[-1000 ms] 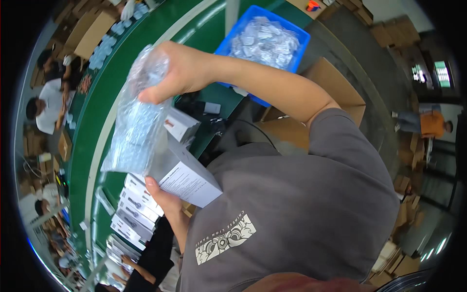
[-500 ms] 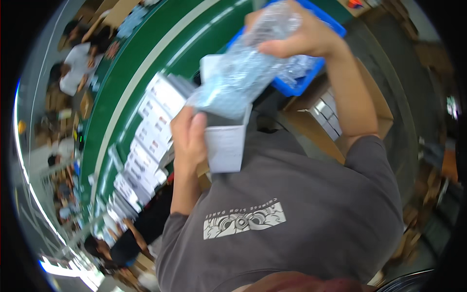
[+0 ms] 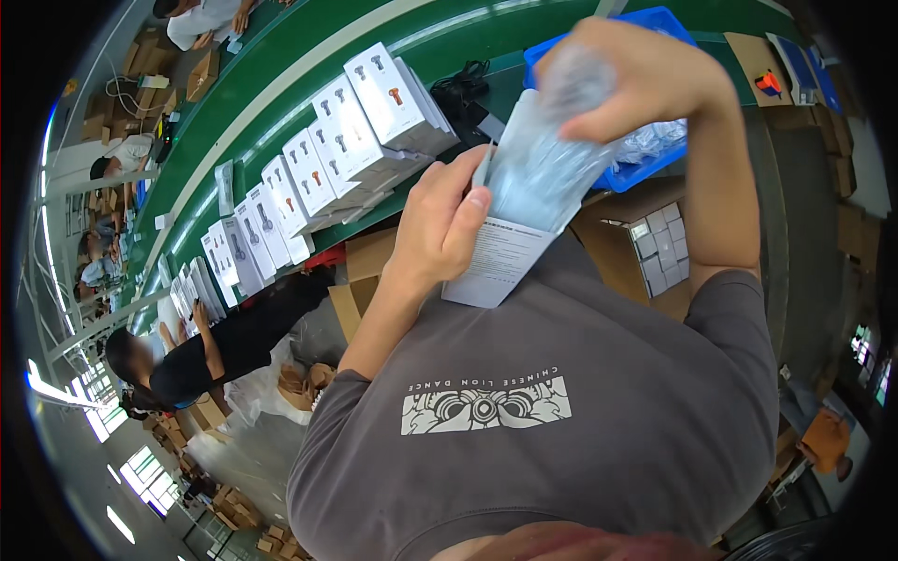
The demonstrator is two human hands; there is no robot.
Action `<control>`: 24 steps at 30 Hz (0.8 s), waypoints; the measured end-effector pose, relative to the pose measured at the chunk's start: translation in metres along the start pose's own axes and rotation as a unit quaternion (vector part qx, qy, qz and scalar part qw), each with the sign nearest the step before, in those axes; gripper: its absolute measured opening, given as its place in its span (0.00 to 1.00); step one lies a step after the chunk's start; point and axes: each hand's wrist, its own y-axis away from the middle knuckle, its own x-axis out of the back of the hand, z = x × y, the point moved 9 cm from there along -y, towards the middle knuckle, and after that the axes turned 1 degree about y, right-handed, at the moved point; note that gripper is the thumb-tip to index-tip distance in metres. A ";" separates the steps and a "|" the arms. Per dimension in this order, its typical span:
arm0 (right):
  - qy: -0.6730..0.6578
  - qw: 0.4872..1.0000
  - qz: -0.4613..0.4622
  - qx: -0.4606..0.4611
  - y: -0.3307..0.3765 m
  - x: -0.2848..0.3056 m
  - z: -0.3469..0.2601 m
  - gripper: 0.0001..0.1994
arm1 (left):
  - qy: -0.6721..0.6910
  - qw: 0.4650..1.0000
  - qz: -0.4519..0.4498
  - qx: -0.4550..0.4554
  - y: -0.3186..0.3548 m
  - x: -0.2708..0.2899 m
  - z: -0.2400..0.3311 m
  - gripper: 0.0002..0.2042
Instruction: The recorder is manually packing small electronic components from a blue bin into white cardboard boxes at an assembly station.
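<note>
My left hand (image 3: 440, 220) grips one side of an open white carton (image 3: 500, 262) with fine print, held tilted in front of my chest. A pale blue item in clear bubble wrap (image 3: 543, 178) stands partly inside the carton's mouth. My right hand (image 3: 645, 84) is closed around the upper end of this bubble-wrapped item, its fingers slightly blurred. What the wrap encloses cannot be made out.
Stacked white boxes with pictures (image 3: 374, 117) line the green table (image 3: 271, 103), near a black cable (image 3: 460, 86). A blue bin (image 3: 655, 165) holds clear-wrapped pieces. Below it, a cardboard box (image 3: 608, 248) contains small white boxes (image 3: 662, 248). A person in black (image 3: 215, 365) works at left.
Both hands have shifted right with the carton and the bubble-wrapped item. The item's lower end now sits behind the carton's front wall, further in than before.
</note>
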 end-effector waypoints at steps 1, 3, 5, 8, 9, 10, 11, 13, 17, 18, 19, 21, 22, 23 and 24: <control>-0.003 1.000 -0.005 0.004 -0.012 -0.016 -0.012 0.14 | -0.001 1.000 0.004 0.006 0.002 0.001 -0.002 0.21; 0.024 0.989 -0.132 -0.066 -0.036 -0.072 -0.017 0.14 | -0.020 1.000 0.009 0.022 0.001 0.008 -0.013 0.21; -0.016 0.999 -0.033 -0.019 -0.030 -0.065 -0.018 0.13 | -0.032 0.999 0.017 0.034 0.001 0.012 -0.020 0.21; -0.110 0.976 0.173 0.073 -0.021 -0.041 -0.022 0.12 | 0.044 0.993 0.104 0.028 0.013 0.030 -0.020 0.20; -0.046 0.987 0.119 0.096 -0.027 -0.054 -0.027 0.11 | 0.040 0.993 0.105 0.035 0.016 0.029 -0.021 0.20; 0.019 0.991 0.065 0.119 -0.032 -0.067 -0.029 0.10 | 0.026 0.993 0.095 0.064 0.016 0.023 -0.023 0.20; 0.087 0.987 0.013 0.135 -0.034 -0.079 -0.030 0.09 | 0.017 0.992 0.082 0.091 0.012 0.014 -0.021 0.20; 0.107 0.990 -0.034 0.089 -0.048 -0.090 -0.022 0.08 | 0.011 0.991 0.064 0.119 0.011 0.005 -0.025 0.21; 0.041 0.998 -0.040 0.032 -0.051 -0.090 0.003 0.07 | 0.112 0.966 0.126 0.195 0.027 0.018 -0.055 0.22; -0.071 0.994 0.051 0.070 -0.041 -0.071 0.008 0.08 | 0.149 0.965 0.128 0.171 0.032 0.025 -0.057 0.24; -0.180 0.968 0.140 0.108 -0.024 -0.049 0.020 0.08 | 0.187 0.962 0.132 0.148 0.038 0.029 -0.057 0.26; -0.159 0.932 0.324 0.027 0.018 -0.009 0.115 0.09 | 0.206 0.951 0.183 0.143 0.057 0.044 -0.077 0.28; -0.085 0.925 0.346 -0.132 0.045 -0.012 0.189 0.11 | 0.209 0.938 0.235 0.143 0.065 0.052 -0.086 0.29; 0.014 0.918 0.300 -0.259 0.070 -0.034 0.266 0.15 | 0.214 0.939 0.229 0.142 0.065 0.049 -0.091 0.29; 0.140 0.894 0.226 -0.360 0.092 -0.068 0.338 0.18 | 0.218 0.934 0.248 0.135 0.066 0.051 -0.094 0.30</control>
